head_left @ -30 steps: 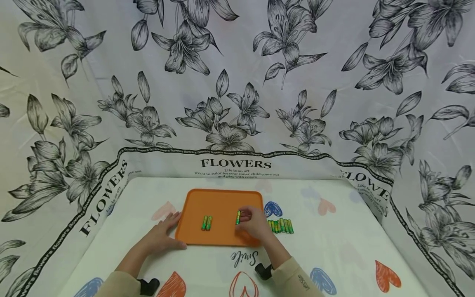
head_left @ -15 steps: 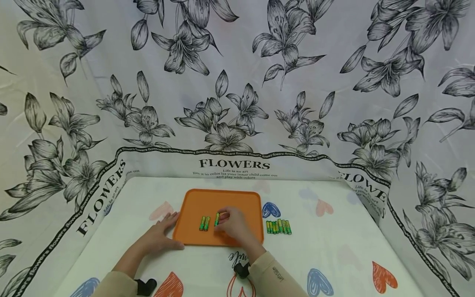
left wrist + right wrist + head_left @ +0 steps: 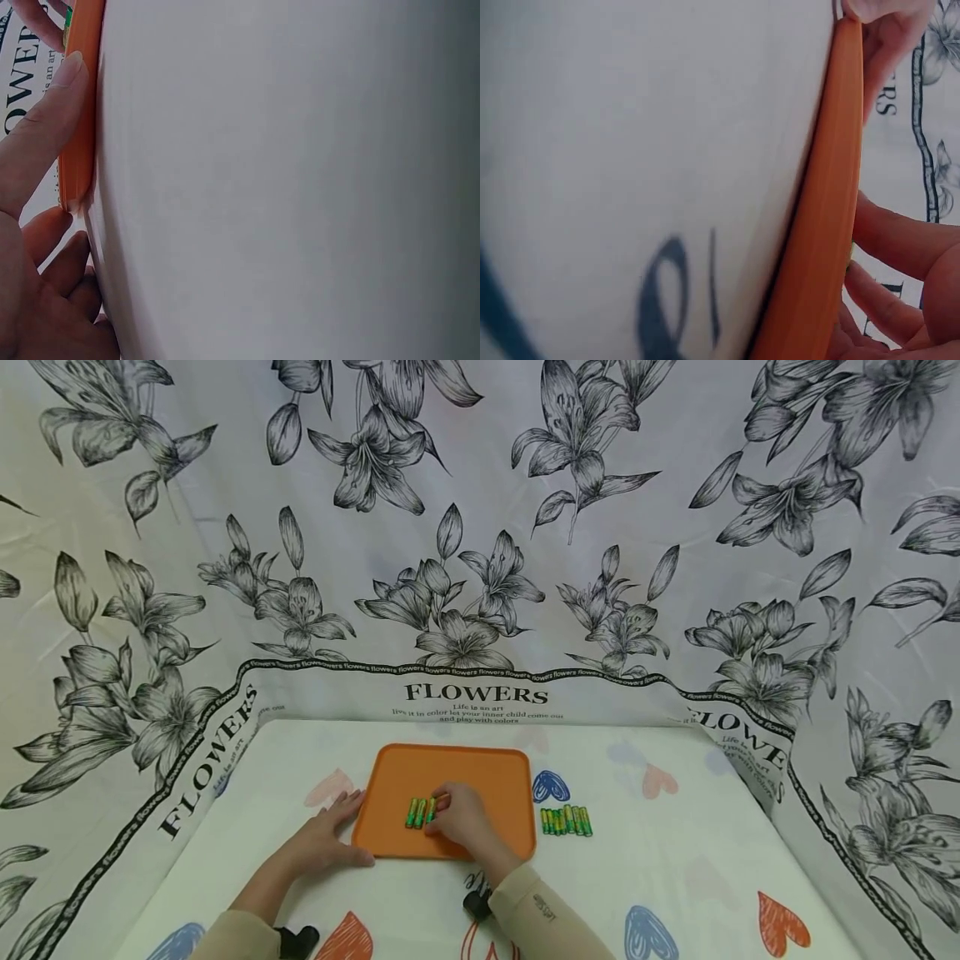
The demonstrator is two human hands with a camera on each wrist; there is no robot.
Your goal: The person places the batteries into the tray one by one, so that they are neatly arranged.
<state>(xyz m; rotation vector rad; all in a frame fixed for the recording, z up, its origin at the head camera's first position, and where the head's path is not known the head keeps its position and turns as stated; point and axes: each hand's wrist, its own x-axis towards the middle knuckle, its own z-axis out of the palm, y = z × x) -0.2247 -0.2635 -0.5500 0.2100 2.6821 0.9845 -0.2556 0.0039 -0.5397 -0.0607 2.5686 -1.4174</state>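
An orange tray (image 3: pixel 487 768) lies on the table, with two green-and-yellow batteries (image 3: pixel 416 812) side by side on it. Just right of them, my right hand (image 3: pixel 461 818) pinches a third battery (image 3: pixel 431 810) between thumb and fingers; the hand covers part of it. In the right wrist view, only a sliver of green shows between the fingers (image 3: pixel 889 300), behind the tray's wall. My left hand (image 3: pixel 326 839) spans the tray's near left corner. Its thumb (image 3: pixel 64 90) lies against the front wall, and the other fingers reach along the left side.
Several more batteries (image 3: pixel 566 820) lie in a row on the table to the right of the tray. A white cloth (image 3: pixel 690 827) with printed hearts covers the table. Flower-printed curtain (image 3: pixel 480 610) encloses the back and both sides.
My right hand has carried its battery leftward across the tray, up to the two lying there. The left hand has stayed at the tray's corner.
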